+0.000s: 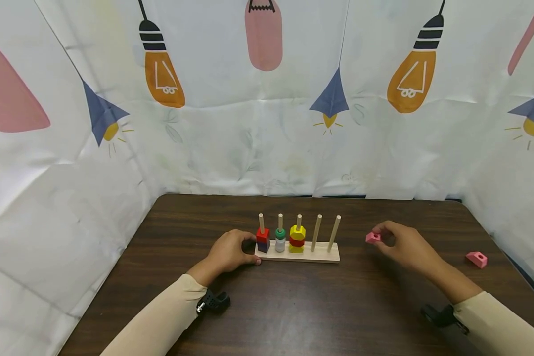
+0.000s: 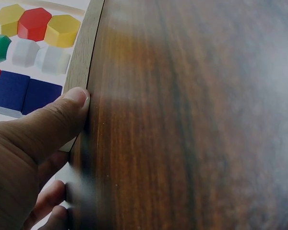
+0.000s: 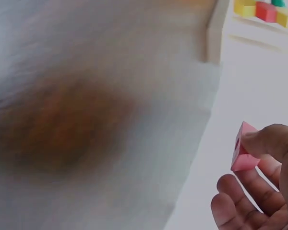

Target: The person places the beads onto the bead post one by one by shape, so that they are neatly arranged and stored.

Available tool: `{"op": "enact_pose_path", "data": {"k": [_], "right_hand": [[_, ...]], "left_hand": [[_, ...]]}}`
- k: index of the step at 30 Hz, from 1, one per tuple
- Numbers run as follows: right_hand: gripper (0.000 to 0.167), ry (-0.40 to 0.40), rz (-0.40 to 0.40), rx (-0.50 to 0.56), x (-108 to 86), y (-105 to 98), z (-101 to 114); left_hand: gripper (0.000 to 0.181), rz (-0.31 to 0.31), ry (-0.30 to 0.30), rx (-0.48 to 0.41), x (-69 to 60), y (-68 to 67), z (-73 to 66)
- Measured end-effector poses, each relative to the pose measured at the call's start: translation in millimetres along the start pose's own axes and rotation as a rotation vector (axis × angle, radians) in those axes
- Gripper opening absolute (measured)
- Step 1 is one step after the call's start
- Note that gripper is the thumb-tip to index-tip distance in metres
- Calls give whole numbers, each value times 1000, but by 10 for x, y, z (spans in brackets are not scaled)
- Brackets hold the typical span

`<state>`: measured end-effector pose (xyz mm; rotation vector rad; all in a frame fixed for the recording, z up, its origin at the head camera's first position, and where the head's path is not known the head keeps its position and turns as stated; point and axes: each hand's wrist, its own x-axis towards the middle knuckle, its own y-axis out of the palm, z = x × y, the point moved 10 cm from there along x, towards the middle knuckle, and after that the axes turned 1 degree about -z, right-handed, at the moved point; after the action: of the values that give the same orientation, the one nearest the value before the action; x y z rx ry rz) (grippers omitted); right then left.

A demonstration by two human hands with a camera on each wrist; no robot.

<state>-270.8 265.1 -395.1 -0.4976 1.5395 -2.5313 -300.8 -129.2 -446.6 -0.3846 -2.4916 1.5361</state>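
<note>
A wooden peg board (image 1: 313, 255) with five upright pegs stands on the table. My left hand (image 1: 229, 252) grips its left end, the thumb (image 2: 69, 108) along the front edge. Red and dark blue square blocks (image 1: 263, 240) fill the leftmost peg. Beside them are green and white round pieces (image 1: 280, 241), then yellow and red hexagonal pieces (image 1: 296, 238) on the middle peg. The two right pegs (image 1: 333, 233) are bare. Off to the board's right, my right hand (image 1: 402, 243) pinches a pink block (image 3: 246, 148) with a hole between thumb and fingers, held apart from the board.
Another pink block (image 1: 477, 259) with a hole lies on the dark brown table (image 1: 293, 306) near its right edge, beyond the right forearm. A white cloth (image 1: 258, 133) printed with lamps and bulbs hangs behind the table and along its sides.
</note>
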Motion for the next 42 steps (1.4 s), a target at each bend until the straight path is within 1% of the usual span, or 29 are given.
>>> {"op": "enact_pose_path", "data": {"k": [3, 11, 17, 23, 27, 33, 42], "right_hand": [[27, -14, -10, 28, 57, -78, 134], [27, -59, 0, 81, 167, -270, 468], [26, -107, -49, 71, 223, -408, 659], [26, -153, -90, 113, 261, -538, 826], [26, -181, -100, 142, 303, -570, 922], [26, -214, -88, 183, 348, -548, 1042], [26, -215, -67, 227, 412, -493, 1175]], "left_hand": [[59, -1, -3, 2, 0, 1, 3], [58, -5, -10, -1, 7, 5, 10], [58, -5, -5, -6, 9, 10, 10], [58, -9, -3, -8, 14, 13, 11], [58, -7, -5, -4, 15, 11, 12], [58, -10, -4, -2, 12, 4, 7], [59, -5, 0, -2, 20, 9, 4]]}}
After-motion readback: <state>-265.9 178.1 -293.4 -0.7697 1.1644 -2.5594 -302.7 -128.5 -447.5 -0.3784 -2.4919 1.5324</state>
